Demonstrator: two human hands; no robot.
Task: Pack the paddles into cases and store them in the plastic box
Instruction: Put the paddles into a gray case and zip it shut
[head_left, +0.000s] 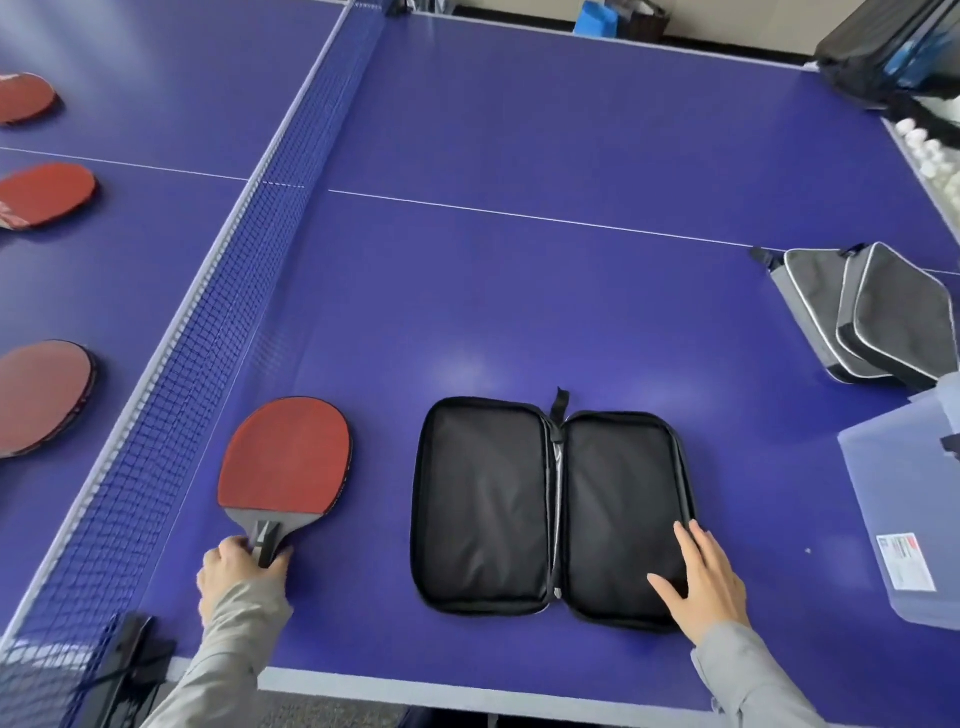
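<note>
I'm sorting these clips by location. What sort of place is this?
Probably an indoor table-tennis room: a blue table with a net fills the view, red paddles lie on it, and white balls sit at the far right.

- The left hand (243, 571) is gripping a paddle (285, 457), its fingers curling round the handle.
- The right hand (701, 582) is lying palm down on a case (550, 512), fingers straight, thumb spreading out to the left.
- The left forearm (228, 654) and right forearm (748, 680), both grey-sleeved, are reaching forward.
</note>
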